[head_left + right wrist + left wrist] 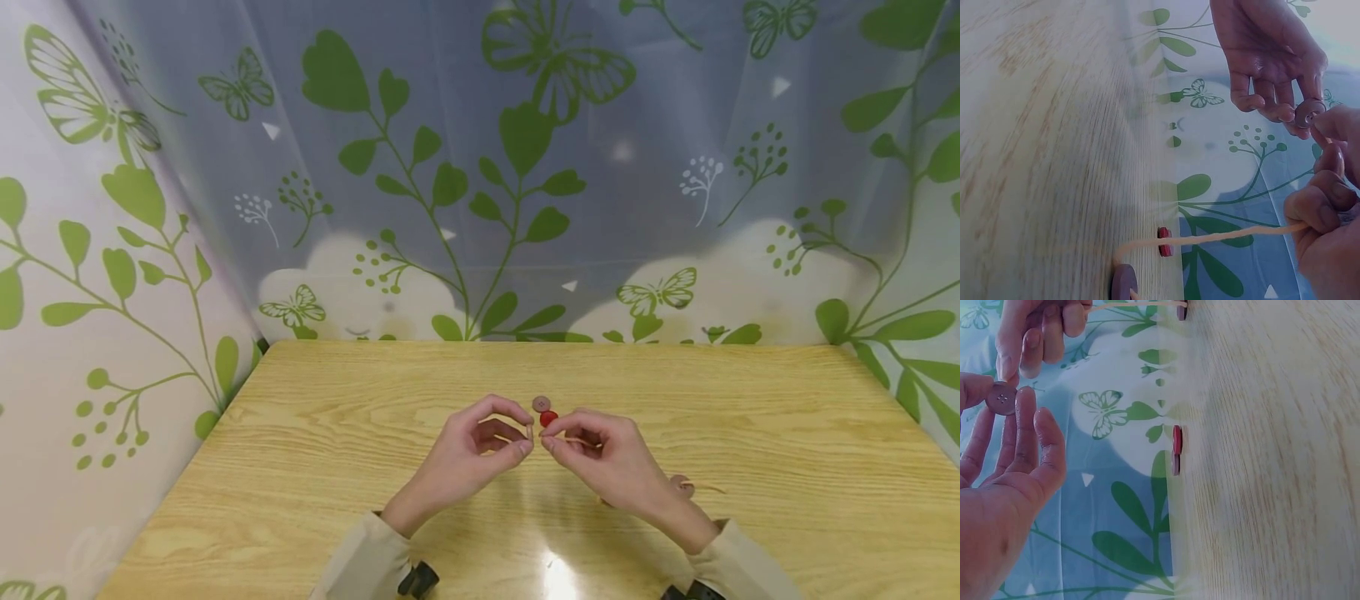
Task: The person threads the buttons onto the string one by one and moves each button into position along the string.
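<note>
My left hand (474, 446) holds up a brown four-hole button (1002, 399) between thumb and fingers, above the table. Right beside it, my right hand (609, 454) pinches a thin tan cord (1229, 235), its fingertips at the button's face. From the curled fingers of that hand the cord runs down to another brown button (681, 486) by the right wrist, with a short tail sticking out beyond it. Whether the cord's tip is in a hole of the held button I cannot tell.
Beyond the hands, a red button (549, 419) and a brownish button (540, 403) lie close together on the wooden table (337, 400). A patterned curtain (450, 167) hangs along the table's back edge, and another cloth (112, 333) at the left.
</note>
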`<action>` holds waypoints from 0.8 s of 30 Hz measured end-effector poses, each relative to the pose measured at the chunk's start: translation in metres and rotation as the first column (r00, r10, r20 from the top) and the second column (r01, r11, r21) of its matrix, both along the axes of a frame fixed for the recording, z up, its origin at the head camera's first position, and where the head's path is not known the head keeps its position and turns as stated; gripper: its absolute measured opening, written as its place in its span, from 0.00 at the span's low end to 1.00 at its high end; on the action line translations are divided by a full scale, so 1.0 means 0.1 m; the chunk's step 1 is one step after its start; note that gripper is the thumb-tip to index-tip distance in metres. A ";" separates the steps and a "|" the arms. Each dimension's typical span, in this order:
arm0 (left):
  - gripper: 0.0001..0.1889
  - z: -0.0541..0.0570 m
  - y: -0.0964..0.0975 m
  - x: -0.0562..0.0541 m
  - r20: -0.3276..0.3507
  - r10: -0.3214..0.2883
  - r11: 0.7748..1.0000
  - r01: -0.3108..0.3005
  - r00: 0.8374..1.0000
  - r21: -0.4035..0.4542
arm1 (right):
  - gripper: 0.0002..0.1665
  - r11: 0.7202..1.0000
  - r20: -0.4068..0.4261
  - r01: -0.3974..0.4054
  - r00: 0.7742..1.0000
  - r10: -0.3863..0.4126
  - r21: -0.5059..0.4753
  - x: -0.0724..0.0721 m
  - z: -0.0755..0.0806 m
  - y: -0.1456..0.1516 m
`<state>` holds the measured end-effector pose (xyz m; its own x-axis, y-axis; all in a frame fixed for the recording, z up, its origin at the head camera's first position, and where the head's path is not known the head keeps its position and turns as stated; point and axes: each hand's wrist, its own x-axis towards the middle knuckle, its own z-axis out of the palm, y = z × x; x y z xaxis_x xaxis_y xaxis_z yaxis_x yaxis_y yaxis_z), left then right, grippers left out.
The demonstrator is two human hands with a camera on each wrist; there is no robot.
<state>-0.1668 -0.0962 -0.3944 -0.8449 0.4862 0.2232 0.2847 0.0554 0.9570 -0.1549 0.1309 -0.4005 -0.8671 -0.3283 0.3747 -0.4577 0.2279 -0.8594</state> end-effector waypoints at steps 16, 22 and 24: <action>0.13 0.00 0.01 0.02 0.019 -0.002 1.000 0.002 1.000 0.004 | 0.03 0.999 0.015 -0.010 1.000 0.010 -0.035 0.00 0.00 -0.02; 0.14 0.00 0.01 0.03 0.045 -0.007 1.000 0.006 0.999 0.011 | 0.03 0.999 0.020 -0.029 0.999 0.030 -0.041 0.00 -0.01 -0.02; 0.15 0.00 0.01 0.03 0.059 -0.007 1.000 0.006 0.998 0.016 | 0.04 0.999 0.025 -0.033 0.999 0.034 -0.044 0.00 -0.01 -0.02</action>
